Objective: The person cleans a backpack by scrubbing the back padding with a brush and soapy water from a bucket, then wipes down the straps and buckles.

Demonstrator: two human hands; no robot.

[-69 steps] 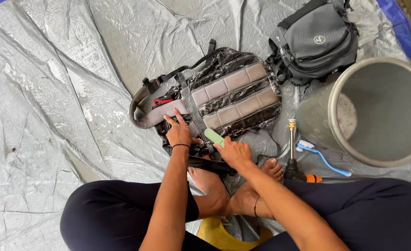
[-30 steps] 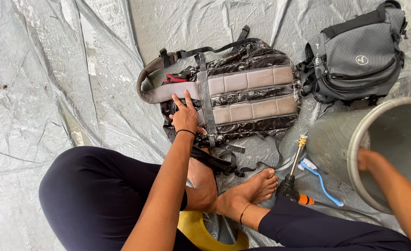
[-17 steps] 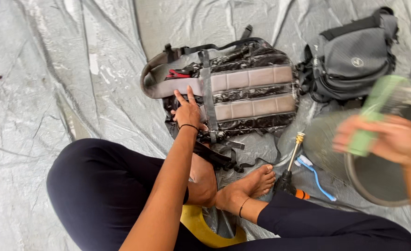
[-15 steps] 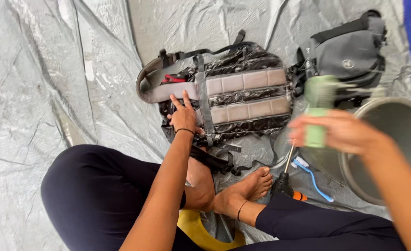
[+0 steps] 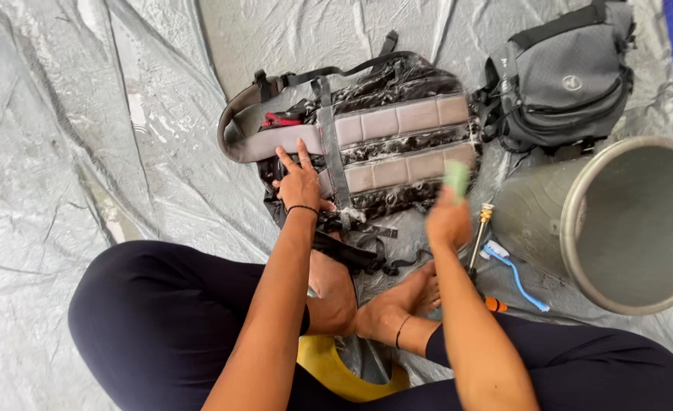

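A soapy black and grey backpack lies back side up on a grey tarp in front of my crossed legs. My left hand presses flat on the backpack's lower left part, fingers spread. My right hand is closed around a light green brush, blurred by motion, over the backpack's lower right edge.
A second grey and black bag lies at the upper right. A large metal bucket lies tilted at the right. Beside it are a brass-tipped hose nozzle and a blue toothbrush. A yellow stool is under my legs.
My right hand went to the bucket with the green brush, then came back down to the backpack's lower right edge. My left hand stayed pressed on the backpack.
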